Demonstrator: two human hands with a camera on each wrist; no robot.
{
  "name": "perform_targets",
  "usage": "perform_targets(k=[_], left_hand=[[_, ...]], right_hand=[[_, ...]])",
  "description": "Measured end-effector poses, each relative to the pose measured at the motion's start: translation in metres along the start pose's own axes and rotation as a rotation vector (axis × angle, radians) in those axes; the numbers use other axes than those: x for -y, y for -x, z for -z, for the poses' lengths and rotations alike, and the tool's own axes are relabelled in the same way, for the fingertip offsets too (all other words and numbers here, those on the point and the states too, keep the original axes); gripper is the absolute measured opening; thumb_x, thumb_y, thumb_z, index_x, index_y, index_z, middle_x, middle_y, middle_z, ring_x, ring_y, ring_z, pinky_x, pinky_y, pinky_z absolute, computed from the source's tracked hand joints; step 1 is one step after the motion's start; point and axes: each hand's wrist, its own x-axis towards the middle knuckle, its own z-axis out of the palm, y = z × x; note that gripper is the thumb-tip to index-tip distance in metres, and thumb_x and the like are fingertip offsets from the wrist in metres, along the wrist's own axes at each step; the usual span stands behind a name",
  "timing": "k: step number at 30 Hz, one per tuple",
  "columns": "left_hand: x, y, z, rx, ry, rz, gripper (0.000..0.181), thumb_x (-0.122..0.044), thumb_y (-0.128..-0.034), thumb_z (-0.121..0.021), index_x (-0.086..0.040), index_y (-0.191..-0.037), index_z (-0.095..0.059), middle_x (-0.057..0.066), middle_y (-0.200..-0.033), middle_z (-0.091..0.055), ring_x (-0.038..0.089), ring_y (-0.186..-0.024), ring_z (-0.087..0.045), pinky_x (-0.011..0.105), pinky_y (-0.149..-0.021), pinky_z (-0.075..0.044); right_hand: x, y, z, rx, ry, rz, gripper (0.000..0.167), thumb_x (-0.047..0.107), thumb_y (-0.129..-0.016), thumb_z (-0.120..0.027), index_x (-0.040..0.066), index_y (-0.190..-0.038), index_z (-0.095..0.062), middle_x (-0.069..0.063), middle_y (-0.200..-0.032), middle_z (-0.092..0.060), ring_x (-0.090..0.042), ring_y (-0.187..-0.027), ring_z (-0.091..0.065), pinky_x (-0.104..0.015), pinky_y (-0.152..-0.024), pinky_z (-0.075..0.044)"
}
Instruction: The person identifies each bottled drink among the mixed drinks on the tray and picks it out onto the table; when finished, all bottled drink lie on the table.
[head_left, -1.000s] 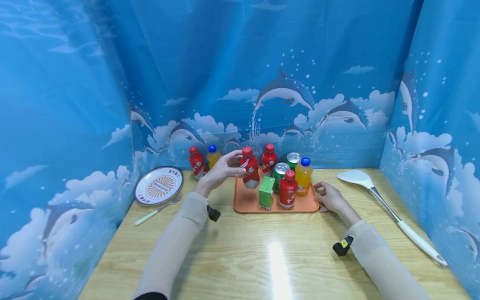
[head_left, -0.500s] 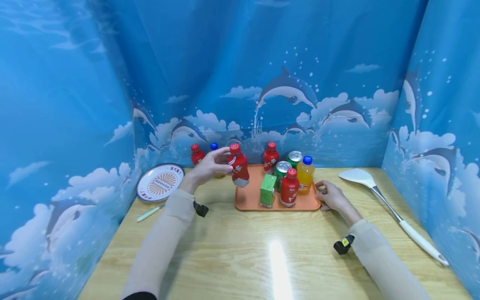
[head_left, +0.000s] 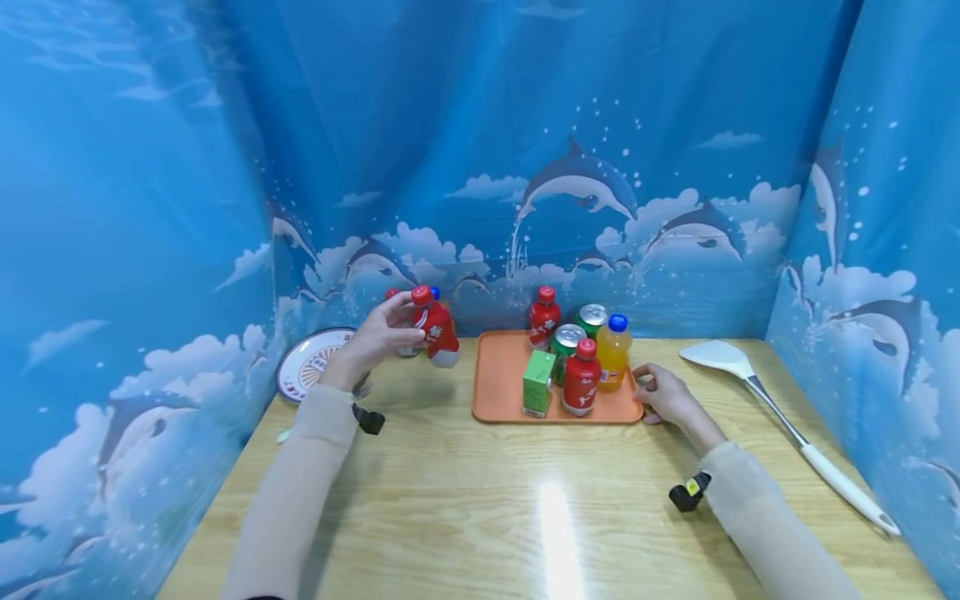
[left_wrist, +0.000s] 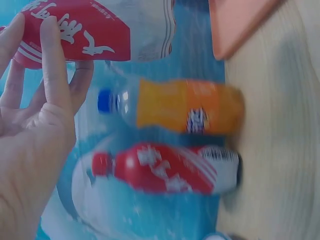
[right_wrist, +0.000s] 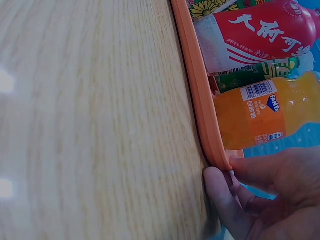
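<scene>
My left hand (head_left: pixel 377 335) grips a red cola bottle (head_left: pixel 437 330) round its upper part and holds it above the table, left of the tray. Behind it, in the left wrist view, stand an orange soda bottle (left_wrist: pixel 185 106) with a blue cap and another red bottle (left_wrist: pixel 170 169). At the right front corner of the orange tray (head_left: pixel 497 383), my right hand (head_left: pixel 663 394) pinches the rim between thumb and finger. On the tray are two red bottles, one in front (head_left: pixel 581 380), green cans (head_left: pixel 567 340), a green carton (head_left: pixel 537 385) and an orange soda bottle (head_left: pixel 613 353).
A white spatula (head_left: pixel 787 423) lies along the table's right side. At the left, a patterned plate (head_left: pixel 300 367) and a fork with a pale handle (head_left: pixel 283 435) are partly covered by my left arm. A blue dolphin curtain (head_left: pixel 480 167) encloses the table (head_left: pixel 465 508).
My left hand has carried the red bottle leftward, from over the tray to over the table in front of the two standing bottles. The right hand stays at the tray's corner.
</scene>
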Motion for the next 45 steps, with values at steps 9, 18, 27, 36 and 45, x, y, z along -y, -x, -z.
perform_targets(k=[9,18,27,36,45], left_hand=[[0.016,0.013,0.037,-0.080,-0.032,0.032,0.059,0.001,-0.0986,-0.068,-0.023,-0.148,-0.047,0.020,-0.164,-0.042,0.011,-0.123,-0.063,0.029,-0.096,-0.063],[0.030,0.022,0.056,-0.143,-0.009,0.062,0.065,0.002,-0.0989,-0.067,-0.020,-0.154,-0.041,0.022,-0.171,-0.029,0.041,-0.154,-0.037,0.025,-0.092,-0.063],[0.047,0.029,0.064,-0.205,-0.075,0.105,0.082,-0.002,-0.0988,-0.070,-0.018,-0.166,-0.025,0.019,-0.173,-0.022,0.021,-0.125,-0.060,0.030,-0.097,-0.063],[0.042,0.036,0.058,-0.247,-0.046,0.171,0.089,0.002,-0.0982,-0.068,-0.013,-0.168,-0.016,0.019,-0.176,-0.014,0.041,-0.157,-0.032,0.040,-0.104,-0.060],[0.054,0.028,0.059,-0.269,-0.084,0.210,0.091,-0.007,-0.0974,-0.074,-0.018,-0.168,-0.018,0.016,-0.177,-0.015,0.040,-0.160,-0.027,0.039,-0.105,-0.060]], right_hand=[[-0.001,-0.001,0.001,0.004,-0.003,-0.027,0.051,0.004,-0.105,-0.056,-0.006,-0.151,-0.038,-0.021,-0.108,-0.059,-0.020,-0.085,-0.067,-0.034,-0.067,-0.066],[-0.001,-0.002,0.001,0.005,0.003,-0.024,0.049,0.004,-0.106,-0.054,-0.006,-0.151,-0.038,-0.018,-0.105,-0.059,-0.019,-0.083,-0.066,-0.033,-0.066,-0.066],[-0.001,-0.002,0.001,0.006,-0.001,-0.022,0.049,0.004,-0.105,-0.054,-0.006,-0.151,-0.038,-0.018,-0.105,-0.060,-0.019,-0.083,-0.066,-0.033,-0.067,-0.066],[0.000,-0.002,-0.001,0.002,-0.002,-0.024,0.051,0.003,-0.105,-0.055,-0.006,-0.151,-0.038,-0.020,-0.107,-0.060,-0.019,-0.082,-0.067,-0.034,-0.066,-0.066],[0.000,0.000,0.000,-0.001,-0.007,-0.014,0.051,0.003,-0.105,-0.056,-0.006,-0.152,-0.037,-0.021,-0.107,-0.060,-0.019,-0.081,-0.067,-0.034,-0.066,-0.066]])
